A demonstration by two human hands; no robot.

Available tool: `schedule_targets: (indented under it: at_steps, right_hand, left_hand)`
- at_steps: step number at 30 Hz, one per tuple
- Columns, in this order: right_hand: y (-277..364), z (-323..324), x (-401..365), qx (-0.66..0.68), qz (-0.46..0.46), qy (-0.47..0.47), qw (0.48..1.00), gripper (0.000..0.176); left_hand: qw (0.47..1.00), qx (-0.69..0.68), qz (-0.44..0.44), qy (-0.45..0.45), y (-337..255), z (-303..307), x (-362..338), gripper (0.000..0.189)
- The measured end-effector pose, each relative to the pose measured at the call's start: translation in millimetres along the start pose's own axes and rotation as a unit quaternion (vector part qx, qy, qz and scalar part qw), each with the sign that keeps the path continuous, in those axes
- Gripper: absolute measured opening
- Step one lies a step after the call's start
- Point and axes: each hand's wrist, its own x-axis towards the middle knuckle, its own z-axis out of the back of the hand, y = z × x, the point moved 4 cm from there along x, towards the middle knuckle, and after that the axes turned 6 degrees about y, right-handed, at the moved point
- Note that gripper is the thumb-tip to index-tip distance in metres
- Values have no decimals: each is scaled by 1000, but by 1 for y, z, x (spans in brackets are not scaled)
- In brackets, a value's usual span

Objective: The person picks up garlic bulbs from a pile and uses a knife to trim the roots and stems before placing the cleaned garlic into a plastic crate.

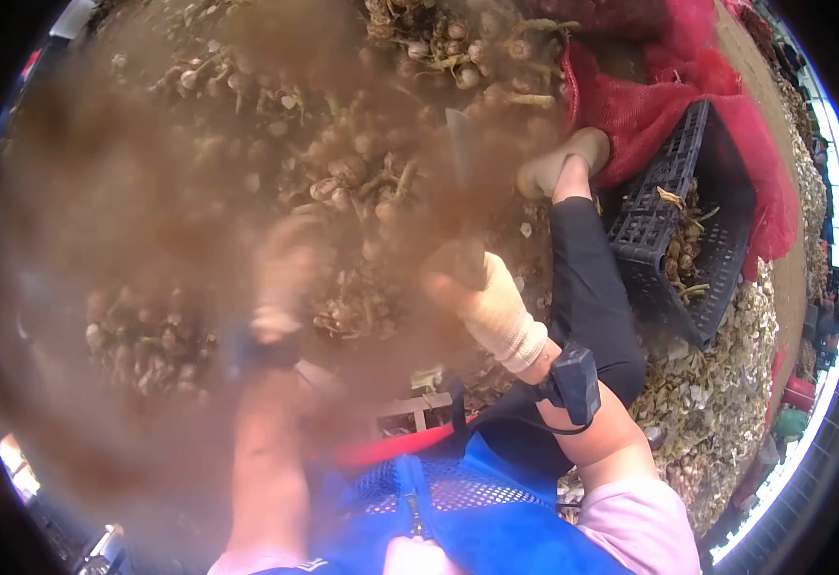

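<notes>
My right hand [472, 292], in a pale glove or wrap, is closed round the dark handle of a knife [459, 149]. Its greyish blade points away from me, blurred by a brown smear across the view. Left of it, my left hand [287, 264] hovers over the heap of garlic [348, 182]; the smear hides its fingers and whatever they may hold. Bulbs with dry stalks lie in front of and around both hands.
A black plastic crate [674, 216] lies tipped on its side at the right, with some garlic inside. Red mesh sacking [635, 110] spreads behind it. My outstretched leg [587, 273] lies between crate and heap. Loose peelings [717, 402] cover the ground at the lower right.
</notes>
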Motion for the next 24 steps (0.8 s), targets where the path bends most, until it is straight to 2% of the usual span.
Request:
schedule_targets:
  at_steps: [1, 2, 3, 6, 7, 9, 10, 13, 17, 18, 19, 21, 22, 23, 24]
  right_hand:
    - [2, 3, 0, -3, -4, -5, 1000, 4]
    - [1, 7, 0, -12, -5, -10, 1000, 5]
    - [3, 11, 0, -12, 1, -18, 1000, 5]
    - [5, 26, -1, 14, 12, -43, 999, 5]
    - [5, 34, 0, 41, 11, -56, 998, 5]
    - [1, 44, 0, 76, 21, -96, 992, 6]
    - [0, 50, 2, 75, 16, -110, 991, 6]
    - [-12, 57, 2, 90, 14, -139, 986, 7]
    - [-22, 68, -3, 90, 22, -148, 985, 7]
    - [-25, 74, -4, 85, 26, -153, 984, 7]
    - [-28, 80, -5, 80, 30, -159, 984, 7]
    - [-29, 89, -5, 80, 36, -198, 976, 6]
    - [-28, 92, -5, 78, 33, -221, 972, 6]
    - [-28, 95, -5, 77, 29, -243, 966, 6]
    - [-37, 101, -1, 65, 26, -253, 965, 6]
  left_hand:
    - [951, 280, -94, 91, 29, -34, 13, 37]
    - [897, 411, -11, 160, 47, -66, 28, 38]
    - [814, 531, 70, 223, 60, -88, 37, 40]
    - [769, 571, 149, 243, 74, -99, 47, 40]
    - [774, 528, 227, 267, 75, -91, 44, 46]
    - [774, 538, 235, 237, 43, -78, 28, 53]
    - [756, 524, 253, 299, 26, -77, 22, 61]
    - [721, 589, 220, 291, 84, -73, 1, 66]
    - [799, 521, 233, 188, 97, -85, -5, 64]
    - [843, 479, 208, 128, 101, -84, -5, 56]
    - [911, 386, 128, 60, 95, -81, -7, 43]
    - [940, 303, 139, 64, 96, -75, -4, 37]
    - [967, 212, 98, 98, 94, -72, 0, 33]
    - [966, 75, 212, 126, 43, -79, -1, 29]
    - [963, -27, 244, 113, 18, -82, -2, 31]
